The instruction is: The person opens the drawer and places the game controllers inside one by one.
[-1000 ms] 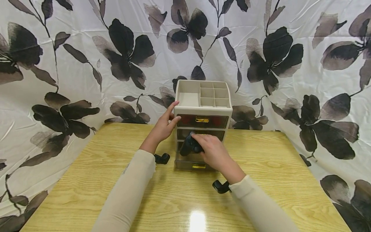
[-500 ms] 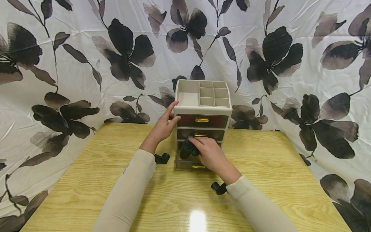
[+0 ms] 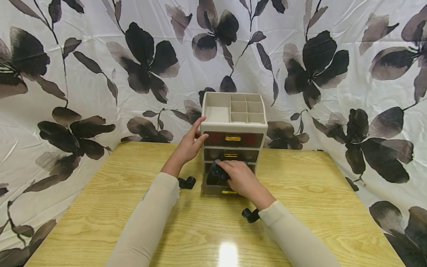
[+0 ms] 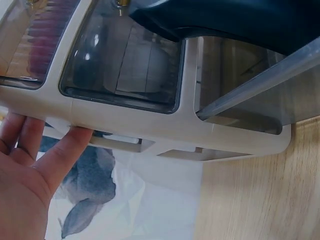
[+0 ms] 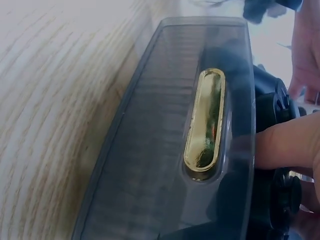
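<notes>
A dark game controller (image 3: 213, 175) is gripped by my right hand (image 3: 245, 180) at the pulled-out bottom drawer (image 3: 211, 191) of a cream drawer unit (image 3: 233, 127). In the right wrist view, the controller (image 5: 265, 200) sits partly behind the smoky clear drawer front (image 5: 150, 125) with its gold handle (image 5: 206, 120), its lower part inside the drawer. My left hand (image 3: 187, 147) rests its fingertips against the unit's left side, thumb near the top drawer. From the left wrist, its extended fingers (image 4: 65, 152) touch the cream side frame. The controller's far grip is hidden behind my right hand.
Two closed drawers show above, the top one (image 3: 217, 139) with reddish contents. An open compartment tray (image 3: 217, 114) forms the unit's top. Dark wrist-camera pieces (image 3: 187, 182) stick out near both wrists. A floral cloth (image 3: 233, 66) hangs behind the wooden table (image 3: 133, 178).
My right hand has lowered the controller slightly, down into the open bottom drawer. The left hand has stayed against the unit's side.
</notes>
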The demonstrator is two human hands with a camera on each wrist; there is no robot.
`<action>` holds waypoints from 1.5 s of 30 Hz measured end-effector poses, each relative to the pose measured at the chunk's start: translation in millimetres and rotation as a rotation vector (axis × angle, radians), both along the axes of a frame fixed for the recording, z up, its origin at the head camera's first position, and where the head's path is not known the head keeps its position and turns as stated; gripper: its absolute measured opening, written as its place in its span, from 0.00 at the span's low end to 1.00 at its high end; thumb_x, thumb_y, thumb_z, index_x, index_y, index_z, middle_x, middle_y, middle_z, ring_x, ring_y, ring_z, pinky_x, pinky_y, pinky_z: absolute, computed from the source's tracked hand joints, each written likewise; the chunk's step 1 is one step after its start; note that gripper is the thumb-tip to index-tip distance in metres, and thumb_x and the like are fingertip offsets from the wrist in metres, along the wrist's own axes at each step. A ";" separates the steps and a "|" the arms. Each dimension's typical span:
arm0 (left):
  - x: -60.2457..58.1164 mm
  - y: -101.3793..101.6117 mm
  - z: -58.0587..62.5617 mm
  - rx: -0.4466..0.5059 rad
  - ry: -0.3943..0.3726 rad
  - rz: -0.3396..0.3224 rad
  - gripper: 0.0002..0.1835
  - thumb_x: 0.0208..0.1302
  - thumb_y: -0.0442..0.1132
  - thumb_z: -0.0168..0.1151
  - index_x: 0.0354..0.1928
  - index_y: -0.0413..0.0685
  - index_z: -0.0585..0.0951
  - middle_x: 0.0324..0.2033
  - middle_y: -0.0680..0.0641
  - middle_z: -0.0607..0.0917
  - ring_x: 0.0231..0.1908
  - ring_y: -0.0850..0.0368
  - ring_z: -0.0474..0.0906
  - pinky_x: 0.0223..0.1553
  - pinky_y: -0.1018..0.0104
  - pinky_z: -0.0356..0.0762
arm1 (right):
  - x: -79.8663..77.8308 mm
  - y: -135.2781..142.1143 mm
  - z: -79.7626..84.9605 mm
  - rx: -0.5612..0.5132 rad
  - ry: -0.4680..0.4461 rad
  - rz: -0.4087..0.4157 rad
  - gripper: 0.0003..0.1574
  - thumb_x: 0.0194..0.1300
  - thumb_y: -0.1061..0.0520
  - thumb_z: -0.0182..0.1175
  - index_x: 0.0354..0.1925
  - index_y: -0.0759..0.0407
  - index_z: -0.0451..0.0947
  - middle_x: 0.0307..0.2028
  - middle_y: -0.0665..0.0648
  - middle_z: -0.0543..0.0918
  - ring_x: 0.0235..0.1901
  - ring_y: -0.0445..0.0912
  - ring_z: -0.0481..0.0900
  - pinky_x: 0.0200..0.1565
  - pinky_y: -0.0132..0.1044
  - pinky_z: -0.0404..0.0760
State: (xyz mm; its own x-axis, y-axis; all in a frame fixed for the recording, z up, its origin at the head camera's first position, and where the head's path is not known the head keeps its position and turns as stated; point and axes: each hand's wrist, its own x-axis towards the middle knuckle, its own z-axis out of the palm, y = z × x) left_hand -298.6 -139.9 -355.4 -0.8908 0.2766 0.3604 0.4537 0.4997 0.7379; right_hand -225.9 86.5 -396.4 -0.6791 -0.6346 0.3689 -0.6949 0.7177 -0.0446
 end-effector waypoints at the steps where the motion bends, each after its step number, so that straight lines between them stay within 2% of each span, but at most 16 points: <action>1: 0.3 0.0 -0.4 -0.002 0.000 0.001 0.33 0.74 0.51 0.49 0.75 0.74 0.49 0.38 0.41 0.79 0.37 0.50 0.74 0.39 0.57 0.74 | -0.1 0.1 -0.4 0.006 -0.022 -0.002 0.44 0.52 0.66 0.72 0.67 0.54 0.69 0.57 0.57 0.81 0.55 0.53 0.80 0.57 0.48 0.76; 14: 1.3 0.6 -1.6 -0.004 -0.015 0.019 0.32 0.74 0.52 0.49 0.74 0.76 0.50 0.40 0.40 0.78 0.39 0.48 0.74 0.41 0.55 0.75 | -6.2 6.2 -1.0 -0.031 -0.273 -0.019 0.45 0.54 0.69 0.65 0.69 0.51 0.67 0.63 0.57 0.75 0.61 0.53 0.75 0.61 0.47 0.73; 31: 1.4 -0.3 1.0 -0.002 -0.010 0.012 0.32 0.74 0.51 0.49 0.75 0.74 0.50 0.39 0.41 0.78 0.38 0.50 0.74 0.40 0.57 0.75 | -14.3 10.8 0.1 0.026 -0.344 -0.004 0.44 0.54 0.72 0.62 0.68 0.53 0.68 0.63 0.55 0.76 0.63 0.51 0.74 0.62 0.46 0.72; 45: 0.5 0.2 0.7 -0.001 0.001 -0.002 0.32 0.74 0.52 0.49 0.75 0.74 0.49 0.39 0.41 0.78 0.38 0.49 0.73 0.40 0.56 0.74 | -20.0 5.9 -0.8 0.088 -0.516 -0.060 0.45 0.58 0.71 0.58 0.71 0.47 0.64 0.64 0.54 0.74 0.60 0.52 0.75 0.52 0.43 0.74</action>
